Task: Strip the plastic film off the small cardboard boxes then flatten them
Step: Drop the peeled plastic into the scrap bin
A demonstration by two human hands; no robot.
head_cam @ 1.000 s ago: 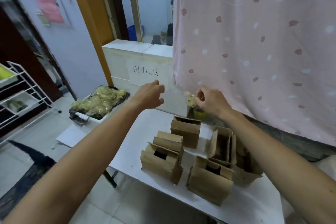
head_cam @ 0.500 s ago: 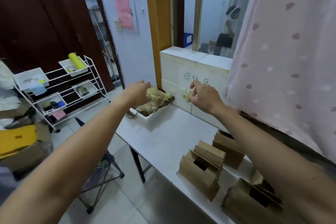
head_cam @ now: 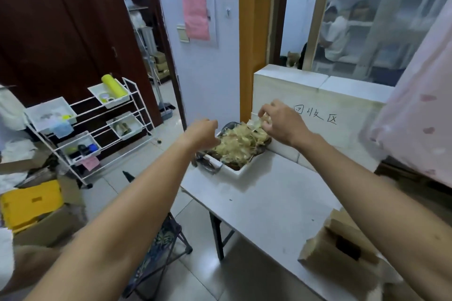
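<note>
**While film piles up, boxes wait unflattened**

As the left hand [head_cam: 203, 133] hovers at the tray's [head_cam: 232, 171] edge, its fingers curl out of view, so what it holds, if anything, cannot be told. The film heap [head_cam: 238, 145] is crinkled, yellowish and glossy. The right hand [head_cam: 281, 124] pinches a thin film scrap [head_cam: 254, 122] above it. On the white desk [head_cam: 264, 198], a matte brown cardboard box [head_cam: 342, 249] stands bare but not yet flattened.

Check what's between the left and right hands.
Head view: the heap of stripped film in the white tray lies between the left hand and the right hand, which pinches a film scrap over it.
</note>
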